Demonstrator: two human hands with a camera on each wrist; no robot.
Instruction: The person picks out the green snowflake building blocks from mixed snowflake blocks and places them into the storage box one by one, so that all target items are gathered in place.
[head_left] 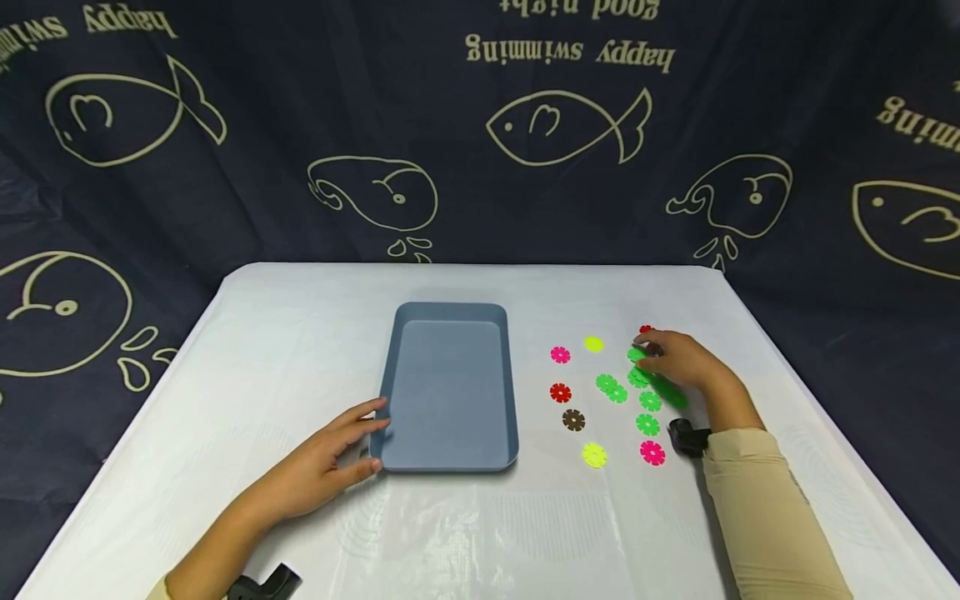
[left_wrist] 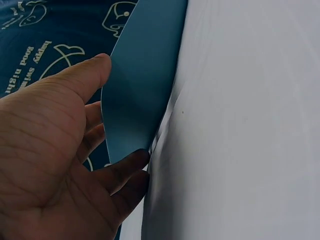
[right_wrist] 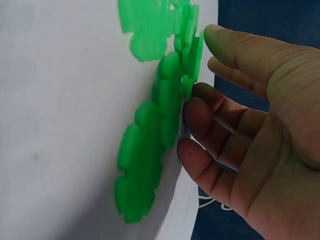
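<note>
My left hand [head_left: 318, 467] rests at the near left corner of a blue-grey rectangular tray [head_left: 452, 310]. Its fingers are spread, with fingertips along the tray's left rim and the thumb by the corner. On the right, my right hand [head_left: 686, 360] reaches down among green notched plastic discs [head_left: 650, 401], snowflake building pieces. In the right wrist view, thumb and fingers stand apart, fingertips right beside a cluster of green discs [right_wrist: 169, 100]. A red disc [head_left: 646, 331] and a dark brown one [head_left: 654, 350] are partly hidden by that hand.
Between tray and right hand lie pink [head_left: 560, 355], yellow [head_left: 593, 343], red [head_left: 560, 392] and brown [head_left: 573, 420] discs. Nearer the front are another yellow disc [head_left: 595, 456] and a pink disc [head_left: 652, 452]. A white cloth [head_left: 315, 333] covers the table, and a dark printed curtain [head_left: 465, 225] hangs behind.
</note>
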